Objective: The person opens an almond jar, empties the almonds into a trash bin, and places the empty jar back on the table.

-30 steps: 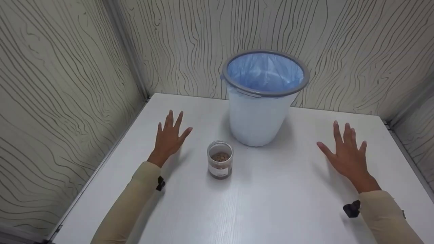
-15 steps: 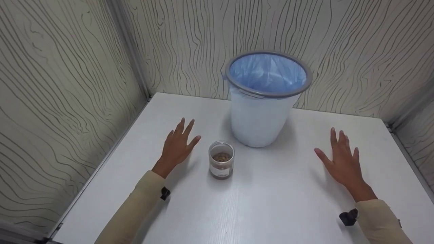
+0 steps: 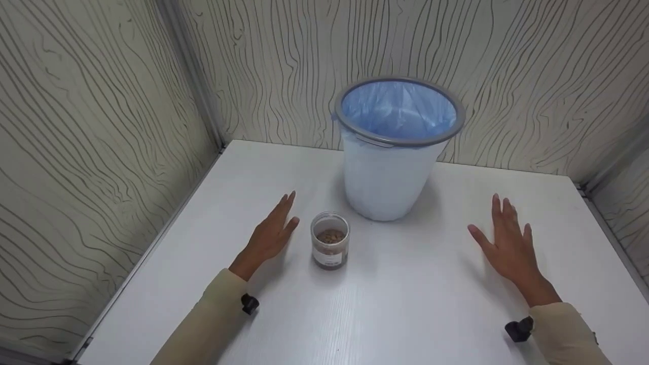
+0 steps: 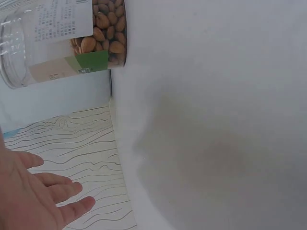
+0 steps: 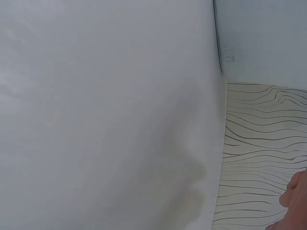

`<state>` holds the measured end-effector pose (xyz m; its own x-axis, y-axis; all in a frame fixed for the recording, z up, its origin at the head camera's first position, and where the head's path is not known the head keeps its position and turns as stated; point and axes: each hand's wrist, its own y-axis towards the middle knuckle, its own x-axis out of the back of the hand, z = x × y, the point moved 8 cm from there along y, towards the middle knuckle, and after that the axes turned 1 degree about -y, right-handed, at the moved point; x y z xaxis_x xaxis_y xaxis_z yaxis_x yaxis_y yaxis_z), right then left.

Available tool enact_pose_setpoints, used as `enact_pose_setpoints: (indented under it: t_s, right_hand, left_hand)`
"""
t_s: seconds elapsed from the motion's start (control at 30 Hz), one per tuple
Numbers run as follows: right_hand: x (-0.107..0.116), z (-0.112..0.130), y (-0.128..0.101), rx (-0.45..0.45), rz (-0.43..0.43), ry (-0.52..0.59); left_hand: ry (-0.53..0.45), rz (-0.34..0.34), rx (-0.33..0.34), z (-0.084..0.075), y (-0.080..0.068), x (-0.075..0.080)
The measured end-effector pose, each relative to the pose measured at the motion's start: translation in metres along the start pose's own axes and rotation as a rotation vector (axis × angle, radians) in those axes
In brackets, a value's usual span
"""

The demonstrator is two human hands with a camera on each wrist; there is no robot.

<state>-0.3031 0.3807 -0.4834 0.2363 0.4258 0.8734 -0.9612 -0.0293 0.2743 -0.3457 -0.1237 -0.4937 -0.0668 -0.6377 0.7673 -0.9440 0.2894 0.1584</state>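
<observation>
My left hand [image 3: 268, 235] hangs just beside the jar [image 3: 329, 247], on its left, not touching it. Its fingers [image 3: 285, 208] are straight and released, held close together and turned edge-on, pointing toward the far edge of the surface [image 3: 416, 314]. In the left wrist view the palm and fingertips show at the lower left, loose and holding nothing, and the jar fills the top left corner.

The jar stands upright near the middle of the surface, a little toward the left edge. It is clear, open at the top, with a label round its side and brown nuts lying in the bottom.

My right hand [image 3: 509, 243] lies well apart from the jar, near the right edge, fingers straight and released, slightly spread, palm down close over the surface; I cannot tell whether it touches.

A white bin [image 3: 388, 177] with a grey rim and a blue liner stands behind the jar, close to the far edge, against the patterned wall [image 3: 91, 126].
</observation>
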Motion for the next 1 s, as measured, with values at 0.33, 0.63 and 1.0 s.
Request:
enact_pose_setpoints:
  t_s: [0.33, 0.63, 1.0]
  right_hand:
    - [-0.002, 0.008, -0.001, 0.017, -0.001, 0.027]
    - [-0.007, 0.015, -0.004, 0.035, -0.014, 0.037]
    - [-0.007, 0.023, -0.006, 0.06, -0.027, 0.048]
  left_hand:
    - [-0.112, 0.182, -0.087, 0.003, -0.01, -0.023]
    - [-0.123, 0.242, -0.1, -0.001, -0.013, -0.038]
    - [-0.225, 0.297, -0.088, -0.008, -0.012, -0.053]
